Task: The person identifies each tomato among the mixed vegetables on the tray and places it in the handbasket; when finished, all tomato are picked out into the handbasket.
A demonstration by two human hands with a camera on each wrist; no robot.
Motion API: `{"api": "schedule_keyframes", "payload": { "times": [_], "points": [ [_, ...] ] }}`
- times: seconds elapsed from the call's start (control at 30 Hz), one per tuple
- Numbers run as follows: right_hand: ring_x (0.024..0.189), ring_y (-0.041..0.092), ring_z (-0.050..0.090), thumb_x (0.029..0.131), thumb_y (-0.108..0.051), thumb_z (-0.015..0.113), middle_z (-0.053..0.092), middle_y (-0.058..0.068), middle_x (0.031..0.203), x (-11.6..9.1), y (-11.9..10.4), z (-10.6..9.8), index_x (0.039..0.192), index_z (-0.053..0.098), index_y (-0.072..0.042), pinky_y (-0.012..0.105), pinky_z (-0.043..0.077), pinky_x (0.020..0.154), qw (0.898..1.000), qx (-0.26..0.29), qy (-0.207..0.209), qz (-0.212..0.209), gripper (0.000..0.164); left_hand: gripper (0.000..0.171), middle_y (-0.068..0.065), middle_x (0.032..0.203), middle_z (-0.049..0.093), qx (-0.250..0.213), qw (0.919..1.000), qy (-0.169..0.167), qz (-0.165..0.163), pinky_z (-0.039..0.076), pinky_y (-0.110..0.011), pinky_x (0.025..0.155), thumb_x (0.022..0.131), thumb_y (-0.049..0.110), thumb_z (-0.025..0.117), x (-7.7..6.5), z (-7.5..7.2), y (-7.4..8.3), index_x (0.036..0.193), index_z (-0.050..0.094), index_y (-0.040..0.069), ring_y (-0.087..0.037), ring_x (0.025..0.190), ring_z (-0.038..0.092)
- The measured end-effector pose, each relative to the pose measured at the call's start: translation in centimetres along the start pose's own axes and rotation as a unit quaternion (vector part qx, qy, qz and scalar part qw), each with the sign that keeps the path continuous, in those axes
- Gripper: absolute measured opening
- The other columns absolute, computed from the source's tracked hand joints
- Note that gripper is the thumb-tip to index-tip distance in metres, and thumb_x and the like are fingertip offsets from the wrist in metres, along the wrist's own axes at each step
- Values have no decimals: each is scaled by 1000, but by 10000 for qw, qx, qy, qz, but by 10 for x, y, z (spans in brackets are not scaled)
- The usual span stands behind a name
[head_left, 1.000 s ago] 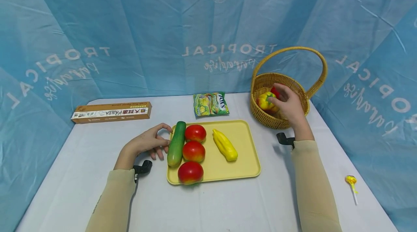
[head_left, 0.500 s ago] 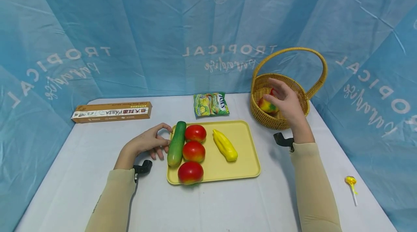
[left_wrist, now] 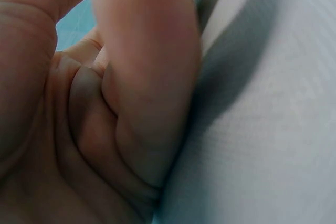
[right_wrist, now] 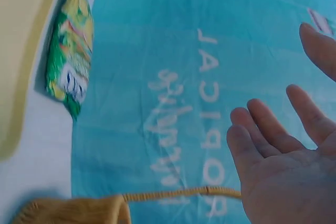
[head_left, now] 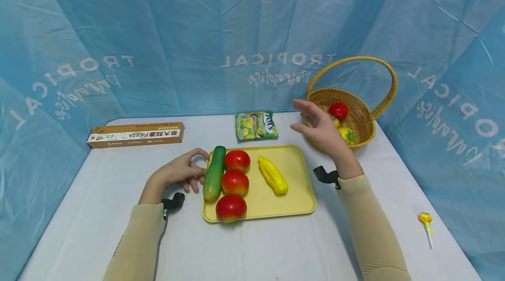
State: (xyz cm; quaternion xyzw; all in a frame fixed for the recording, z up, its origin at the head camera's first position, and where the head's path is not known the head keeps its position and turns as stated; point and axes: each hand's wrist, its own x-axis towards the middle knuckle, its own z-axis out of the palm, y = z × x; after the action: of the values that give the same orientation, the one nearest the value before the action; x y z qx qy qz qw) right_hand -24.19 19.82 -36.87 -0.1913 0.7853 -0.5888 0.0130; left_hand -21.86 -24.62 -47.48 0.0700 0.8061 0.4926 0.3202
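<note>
My left hand [head_left: 179, 171] rests at the left rim of a yellow tray [head_left: 293, 204], its loosely bent fingertips beside a green cucumber [head_left: 214, 173]. Whether they touch the cucumber or only the rim I cannot tell. In the left wrist view, bent fingers [left_wrist: 149, 77] fill much of the picture, close to the white cloth. My right hand [head_left: 321, 129], held in the air with fingers spread and nothing in them, covers the left side of a wicker basket [head_left: 364, 134]. Inside the basket show a red round fruit or vegetable [head_left: 338, 111] and a yellow bell pepper [head_left: 348, 135].
Three red round fruits [head_left: 235, 183] and a long yellow pepper [head_left: 272, 176] lie on the tray. Behind it is a green snack bag [head_left: 256, 126]. A pasta box [head_left: 135, 135] lies at the back left, a lollipop [head_left: 426, 224] at the right. A blue curtain [head_left: 189, 44] stands behind.
My right hand has let go of the yellow bell pepper, risen out of the basket and moved left, uncovering the red thing inside. The left hand has stayed put.
</note>
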Motion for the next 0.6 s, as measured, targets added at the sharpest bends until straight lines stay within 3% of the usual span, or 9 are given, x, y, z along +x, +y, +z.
{"api": "schedule_keyframes", "payload": {
  "times": [0.6],
  "points": [
    [157, 27, 41, 101, -13, 73, 46, 9, 166, 26, 4, 78, 160, 45, -16, 49, 29, 133, 9923, 136, -1229, -11, 65, 49, -10, 86, 78, -15, 10000, 22, -28, 61, -31, 53, 102, 20, 66, -1, 1, 3, 143, 40, 16, -23, 61, 76]
  ]
}}
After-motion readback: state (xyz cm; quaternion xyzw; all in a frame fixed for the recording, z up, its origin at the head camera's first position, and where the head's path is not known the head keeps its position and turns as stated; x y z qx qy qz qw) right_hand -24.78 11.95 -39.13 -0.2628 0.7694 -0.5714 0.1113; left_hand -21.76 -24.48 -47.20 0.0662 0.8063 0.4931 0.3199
